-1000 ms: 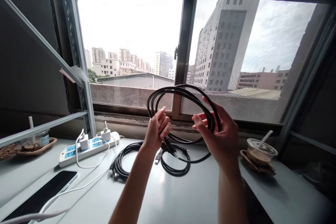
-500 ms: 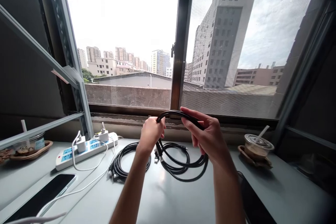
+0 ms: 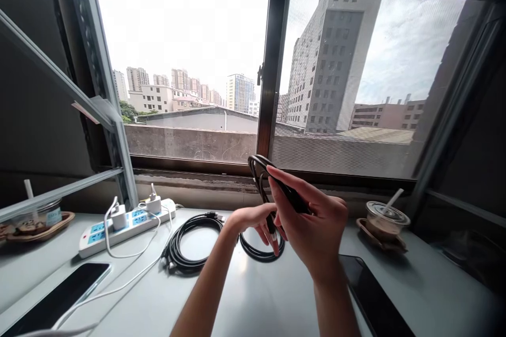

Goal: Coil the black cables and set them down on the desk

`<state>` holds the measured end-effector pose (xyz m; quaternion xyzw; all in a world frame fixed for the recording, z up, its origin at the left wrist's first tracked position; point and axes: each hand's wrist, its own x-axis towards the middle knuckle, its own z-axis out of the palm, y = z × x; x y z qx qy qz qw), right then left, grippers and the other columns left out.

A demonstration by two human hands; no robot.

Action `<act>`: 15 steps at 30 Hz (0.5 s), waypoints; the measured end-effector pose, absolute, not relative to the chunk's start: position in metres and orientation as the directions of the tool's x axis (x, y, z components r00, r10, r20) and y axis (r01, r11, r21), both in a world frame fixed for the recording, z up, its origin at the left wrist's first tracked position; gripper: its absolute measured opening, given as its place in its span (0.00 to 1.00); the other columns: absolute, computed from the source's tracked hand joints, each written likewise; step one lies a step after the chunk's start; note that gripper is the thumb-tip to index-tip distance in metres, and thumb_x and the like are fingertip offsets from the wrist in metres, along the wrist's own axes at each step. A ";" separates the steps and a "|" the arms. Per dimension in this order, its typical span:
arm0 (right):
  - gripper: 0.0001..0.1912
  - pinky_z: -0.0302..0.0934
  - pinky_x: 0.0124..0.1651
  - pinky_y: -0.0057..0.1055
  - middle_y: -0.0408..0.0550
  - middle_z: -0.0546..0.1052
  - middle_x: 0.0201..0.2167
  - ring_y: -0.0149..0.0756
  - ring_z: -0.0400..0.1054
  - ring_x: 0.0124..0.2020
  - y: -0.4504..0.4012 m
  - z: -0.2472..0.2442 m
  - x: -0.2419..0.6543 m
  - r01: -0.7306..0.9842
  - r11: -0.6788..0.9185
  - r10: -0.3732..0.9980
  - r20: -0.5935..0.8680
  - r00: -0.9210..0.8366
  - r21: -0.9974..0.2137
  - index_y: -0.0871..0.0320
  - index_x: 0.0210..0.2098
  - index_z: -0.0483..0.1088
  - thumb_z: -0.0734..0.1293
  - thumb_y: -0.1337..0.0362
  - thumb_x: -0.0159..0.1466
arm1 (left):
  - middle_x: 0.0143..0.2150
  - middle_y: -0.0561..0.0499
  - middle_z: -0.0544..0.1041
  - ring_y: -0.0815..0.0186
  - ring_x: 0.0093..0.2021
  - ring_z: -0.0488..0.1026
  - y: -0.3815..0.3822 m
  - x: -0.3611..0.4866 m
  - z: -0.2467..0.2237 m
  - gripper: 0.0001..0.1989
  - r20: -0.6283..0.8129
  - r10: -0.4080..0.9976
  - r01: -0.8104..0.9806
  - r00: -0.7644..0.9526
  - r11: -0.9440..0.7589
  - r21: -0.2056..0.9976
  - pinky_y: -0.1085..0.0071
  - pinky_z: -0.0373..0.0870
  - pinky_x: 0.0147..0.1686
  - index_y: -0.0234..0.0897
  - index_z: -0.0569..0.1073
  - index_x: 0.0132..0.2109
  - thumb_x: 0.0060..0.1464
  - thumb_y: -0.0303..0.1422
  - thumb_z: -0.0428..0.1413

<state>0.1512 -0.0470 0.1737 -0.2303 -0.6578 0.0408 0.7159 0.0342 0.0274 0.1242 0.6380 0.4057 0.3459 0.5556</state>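
Note:
Above the table I hold a looped black cable (image 3: pixel 256 162). My right hand (image 3: pixel 316 221) is closed round the loop, pinching it between thumb and fingers. Just to its left, my left hand (image 3: pixel 253 218) is bent at the wrist, with its fingers closed on a hanging part of the same cable near a plug end. The hands partly hide the bundle. Below them lies a second coiled black cable (image 3: pixel 263 259), partly covered by my left hand. Left of my forearm rests another black cable coil (image 3: pixel 174 255) with plugs at its edge.
A white power strip (image 3: pixel 89 245) with two chargers and white cords stands at left, behind a phone (image 3: pixel 59 300). Lidded cups sit in brown holders at far left (image 3: pixel 51 225) and right (image 3: pixel 387 221). A dark tablet-like device (image 3: pixel 371 289) lies right. Behind is a window (image 3: pixel 272 89).
My left hand has moved right and down, close to my right hand. The held loop has turned, and now looks narrower, seen more edge-on.

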 end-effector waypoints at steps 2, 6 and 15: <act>0.10 0.56 0.18 0.20 0.36 0.69 0.13 0.22 0.60 0.13 -0.049 0.175 0.155 0.228 0.900 0.345 0.927 0.148 -0.371 0.56 0.39 0.78 0.68 0.69 0.58 | 0.16 0.50 0.71 0.60 0.24 0.72 0.028 0.035 0.122 0.15 -0.075 0.843 0.137 0.533 0.001 0.991 0.67 0.69 0.25 0.34 0.71 0.20 0.48 0.38 0.53; 0.08 0.55 0.15 0.21 0.35 0.67 0.11 0.22 0.58 0.10 -0.051 0.180 0.162 0.150 0.886 0.411 0.893 0.184 -0.439 0.54 0.36 0.78 0.69 0.67 0.57 | 0.14 0.52 0.67 0.62 0.25 0.72 0.036 0.042 0.120 0.17 -0.019 0.792 0.016 0.610 0.011 1.000 0.67 0.69 0.30 0.36 0.67 0.18 0.49 0.40 0.54; 0.22 0.40 0.08 0.22 0.37 0.69 0.11 0.22 0.49 0.06 0.006 0.176 0.177 -0.149 0.711 0.689 0.638 0.345 -0.687 0.59 0.45 0.74 0.72 0.56 0.53 | 0.23 0.54 0.73 0.64 0.29 0.76 0.051 0.049 0.123 0.18 0.343 0.914 -0.418 0.216 -0.231 0.879 0.72 0.68 0.33 0.37 0.64 0.33 0.50 0.48 0.57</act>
